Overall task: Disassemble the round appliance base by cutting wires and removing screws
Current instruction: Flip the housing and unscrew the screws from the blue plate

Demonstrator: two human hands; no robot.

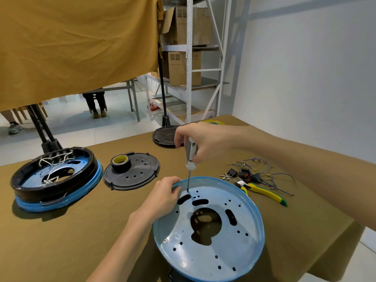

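A round blue-rimmed appliance base (213, 259) lies in front of me, its pale metal plate full of holes and slots. My left hand (162, 197) grips its far left rim. My right hand (200, 141) holds a grey-and-white screwdriver (191, 157) upright, its tip set on the plate near the far edge, beside a black slot. Yellow-handled cutters (264, 192) lie to the right of the base, next to cut wires and black switches (252, 174).
A second base (55, 180) with a black ring and white wires sits at the left. A black cover plate (134, 176) carries a roll of black tape (120, 162). Another black disc (162, 136) lies at the table's far edge. A metal shelf stands behind.
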